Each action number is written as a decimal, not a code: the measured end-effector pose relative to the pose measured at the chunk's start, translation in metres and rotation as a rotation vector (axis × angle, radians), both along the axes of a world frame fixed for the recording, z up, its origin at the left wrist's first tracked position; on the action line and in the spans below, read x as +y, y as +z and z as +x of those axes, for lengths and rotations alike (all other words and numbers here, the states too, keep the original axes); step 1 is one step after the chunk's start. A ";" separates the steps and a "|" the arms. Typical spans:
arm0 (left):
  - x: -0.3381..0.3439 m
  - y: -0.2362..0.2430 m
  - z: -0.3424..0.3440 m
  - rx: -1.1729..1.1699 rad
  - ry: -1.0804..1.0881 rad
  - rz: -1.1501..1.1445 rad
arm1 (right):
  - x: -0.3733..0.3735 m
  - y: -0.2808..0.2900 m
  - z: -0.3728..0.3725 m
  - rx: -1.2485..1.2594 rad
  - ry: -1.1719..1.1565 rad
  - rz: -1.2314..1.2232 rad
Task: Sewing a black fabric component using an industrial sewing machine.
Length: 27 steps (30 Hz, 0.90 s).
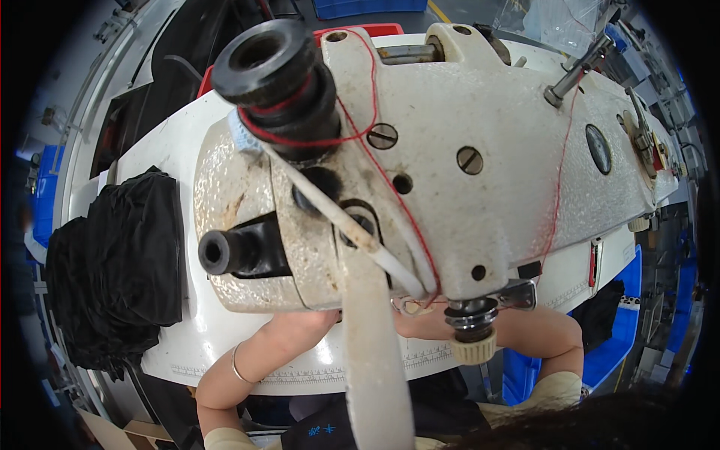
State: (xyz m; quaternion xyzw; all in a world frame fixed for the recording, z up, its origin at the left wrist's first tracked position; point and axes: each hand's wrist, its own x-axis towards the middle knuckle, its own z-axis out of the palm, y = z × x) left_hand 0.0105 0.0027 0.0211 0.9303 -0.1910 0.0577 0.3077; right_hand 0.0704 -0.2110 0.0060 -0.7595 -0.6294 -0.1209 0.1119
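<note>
A cream-white sewing machine (517, 127) fills the middle of the head view, standing between me and my hands' work area. My left hand (319, 320) reaches in under the machine's head from the lower left, a thin bracelet on that forearm. From the lower right comes my right hand (411, 324), close to the left one. The machine's body covers the fingers of both hands, so what they hold or touch cannot be seen. Red thread (409, 206) runs around a black knob (281, 82) and down toward the tension dial (472, 330).
Folded black cloth (120, 262) is stacked at the left of the white tabletop (202, 330), which has a ruler scale along its near edge. A blue crate (523, 375) stands low at the right, with dark cloth (600, 311) nearby. A red bin edge (382, 30) shows behind the machine.
</note>
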 end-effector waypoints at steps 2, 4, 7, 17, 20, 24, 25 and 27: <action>0.001 -0.005 -0.002 0.027 0.000 -0.016 | 0.000 0.001 0.000 0.003 -0.005 -0.037; 0.003 -0.008 -0.002 0.054 0.001 -0.033 | -0.001 0.002 0.001 0.093 -0.007 0.046; 0.004 -0.010 -0.001 -0.001 -0.042 0.038 | 0.000 0.004 0.002 0.131 -0.005 -0.010; 0.004 0.002 0.001 -0.050 -0.081 0.144 | 0.000 0.005 0.002 0.261 0.010 0.055; 0.003 0.001 0.001 -0.022 -0.076 0.117 | 0.000 0.003 0.001 0.238 0.002 0.024; 0.003 0.001 0.001 0.072 -0.061 0.051 | -0.001 0.001 0.002 0.149 0.002 0.051; 0.003 0.002 0.001 0.071 -0.060 0.051 | -0.002 0.001 0.003 0.066 -0.015 0.074; 0.004 0.003 0.001 -0.003 -0.068 0.116 | -0.003 0.002 0.004 0.057 0.021 0.009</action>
